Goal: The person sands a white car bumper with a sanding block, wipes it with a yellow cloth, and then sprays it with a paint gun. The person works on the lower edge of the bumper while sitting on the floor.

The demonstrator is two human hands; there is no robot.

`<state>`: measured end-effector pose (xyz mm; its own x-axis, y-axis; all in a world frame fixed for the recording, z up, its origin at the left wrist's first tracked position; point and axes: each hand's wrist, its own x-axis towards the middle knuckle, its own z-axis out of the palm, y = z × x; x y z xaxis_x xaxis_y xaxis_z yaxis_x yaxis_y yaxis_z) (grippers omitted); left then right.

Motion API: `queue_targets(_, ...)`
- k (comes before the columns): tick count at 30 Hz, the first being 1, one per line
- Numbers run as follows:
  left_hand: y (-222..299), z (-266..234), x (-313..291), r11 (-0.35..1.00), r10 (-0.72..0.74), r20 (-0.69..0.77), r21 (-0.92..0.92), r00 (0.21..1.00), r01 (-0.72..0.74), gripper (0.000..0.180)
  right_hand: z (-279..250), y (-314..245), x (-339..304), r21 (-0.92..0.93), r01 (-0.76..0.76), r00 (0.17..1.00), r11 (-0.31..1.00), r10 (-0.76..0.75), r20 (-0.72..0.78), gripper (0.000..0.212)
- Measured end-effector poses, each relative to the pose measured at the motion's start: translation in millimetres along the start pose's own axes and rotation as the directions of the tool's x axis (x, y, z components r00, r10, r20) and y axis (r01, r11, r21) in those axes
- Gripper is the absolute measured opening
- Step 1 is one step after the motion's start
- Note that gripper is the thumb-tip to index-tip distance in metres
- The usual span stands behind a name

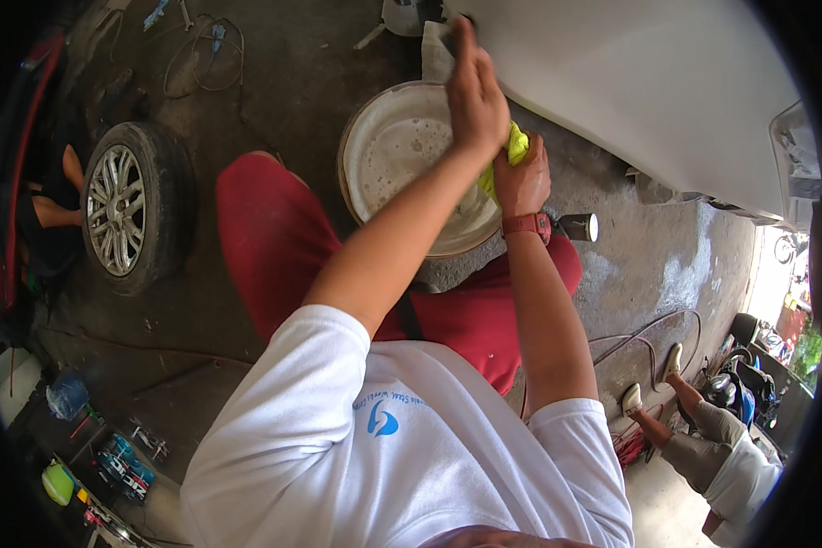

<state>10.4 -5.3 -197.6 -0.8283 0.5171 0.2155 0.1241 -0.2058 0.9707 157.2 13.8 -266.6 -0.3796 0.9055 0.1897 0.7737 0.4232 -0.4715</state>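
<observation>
My left hand (478, 102) reaches over the far right rim of a round whitish basin (349, 160), fingers stretched out near the edge of a light-coloured vehicle panel (648, 82). Whether its fingertips touch the panel I cannot tell. Closed around a bright yellow-green cloth (517, 143), my right hand (524, 175) is just to the right of the left wrist, over the basin's right rim. Part of the cloth hangs down on the basin side. Bubbly, cloudy liquid (402, 151) lies in the basin, partly hidden by my left forearm.
A wheel with tyre (119, 205) stands at left, beside another person's bare legs (55, 212) and a red vehicle (32, 119). A dark cylindrical can (577, 227) lies near my right wrist. Hoses (653, 329) cross the floor at right, near another person (712, 447).
</observation>
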Motion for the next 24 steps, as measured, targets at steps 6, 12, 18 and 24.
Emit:
queue_targets(6,4,26,42,0.988,0.133,-0.154,0.104,0.979,-0.118,0.054,-5,-8,-1,0.0,-0.055,0.998,0.998,0.055,0.001,0.048)
queue_targets(12,0,11,-17,0.956,0.262,0.043,0.124,0.964,-0.266,0.058,-1,0,2,0.056,0.039,0.999,0.998,-0.038,-0.015,0.049)
queue_targets(18,-25,-19,51,1.0,-0.003,-0.042,0.008,0.999,0.004,0.062,-7,-11,0,-0.012,-0.063,0.998,0.998,0.064,0.015,0.049)
queue_targets(24,5,46,2,0.971,0.206,-0.117,0.15,0.972,-0.187,0.06,10,18,0,0.035,0.011,1.0,0.999,-0.011,-0.01,0.049)
